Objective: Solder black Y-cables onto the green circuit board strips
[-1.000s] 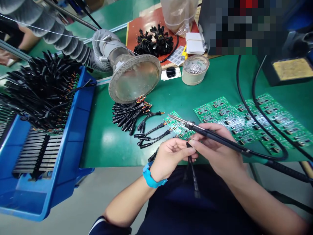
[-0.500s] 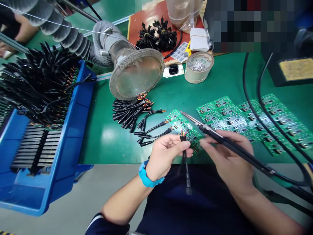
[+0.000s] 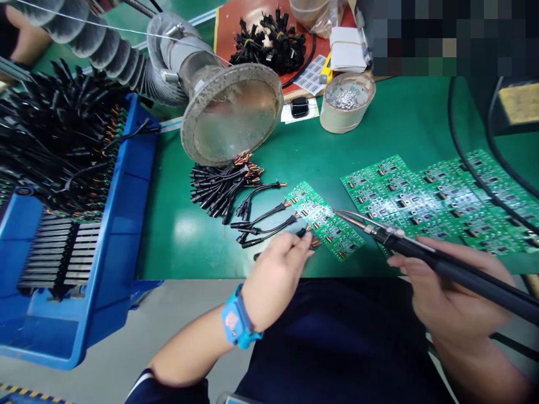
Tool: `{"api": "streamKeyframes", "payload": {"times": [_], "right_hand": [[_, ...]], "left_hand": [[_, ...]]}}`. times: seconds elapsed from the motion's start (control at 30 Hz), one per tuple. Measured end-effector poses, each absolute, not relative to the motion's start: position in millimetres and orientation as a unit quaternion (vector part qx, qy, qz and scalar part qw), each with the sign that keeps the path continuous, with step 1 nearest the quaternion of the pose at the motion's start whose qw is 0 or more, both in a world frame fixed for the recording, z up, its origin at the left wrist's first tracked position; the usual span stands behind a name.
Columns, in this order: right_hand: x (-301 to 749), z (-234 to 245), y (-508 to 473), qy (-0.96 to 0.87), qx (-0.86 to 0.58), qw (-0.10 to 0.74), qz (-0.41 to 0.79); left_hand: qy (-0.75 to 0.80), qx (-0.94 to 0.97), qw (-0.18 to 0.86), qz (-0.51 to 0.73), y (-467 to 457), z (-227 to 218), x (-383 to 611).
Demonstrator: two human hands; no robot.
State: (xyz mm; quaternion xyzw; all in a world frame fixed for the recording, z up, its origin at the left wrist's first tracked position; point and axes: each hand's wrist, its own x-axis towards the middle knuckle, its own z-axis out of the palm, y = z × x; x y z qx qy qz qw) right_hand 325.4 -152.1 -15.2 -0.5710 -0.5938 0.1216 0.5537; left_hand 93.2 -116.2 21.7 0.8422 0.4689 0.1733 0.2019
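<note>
My left hand (image 3: pixel 275 278), with a blue band at the wrist, is closed on a black cable (image 3: pixel 315 242) whose coloured wire ends lie at the lower left edge of a small green circuit board (image 3: pixel 337 230). Its fingers partly hide the cable. In my right hand (image 3: pixel 458 297) is a soldering iron (image 3: pixel 425 255) with a thin metal tube along its top. The iron's tip points left, over or just above the upper right edge of the board. Two more black cables (image 3: pixel 269 215) reach the board's left edge with their wire ends.
Loose black cables (image 3: pixel 219 188) lie beneath a fume extractor hood (image 3: pixel 231 115). More circuit boards (image 3: pixel 438 196) lie to the right, crossed by a black cord (image 3: pixel 475 174). A round tub (image 3: pixel 343 115) of silvery bits stands behind. A blue bin (image 3: pixel 122 224) holds many cables at left.
My left hand has lowered the cable from in front of me to the small board's left edge. My right hand has moved right and down with the soldering iron. The view has shifted slightly.
</note>
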Motion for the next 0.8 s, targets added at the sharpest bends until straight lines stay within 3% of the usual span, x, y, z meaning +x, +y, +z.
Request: {"api": "streamKeyframes", "payload": {"times": [0.1, 0.33, 0.8], "right_hand": [[325.7, -8.6, -151.6, -0.643, -0.534, 0.541, 0.092], [322.4, 11.3, -147.8, -0.717, -0.456, 0.507, 0.145], [324.3, 9.4, -150.9, -0.715, -0.487, 0.461, 0.199]], "left_hand": [[0.451, 0.862, 0.172, 0.159, -121.1, 2.9, 102.5], [0.473, 0.851, 0.151, 0.17, -122.9, -5.3, 105.6], [0.497, 0.838, 0.145, 0.172, -122.5, -3.4, 109.6]]}}
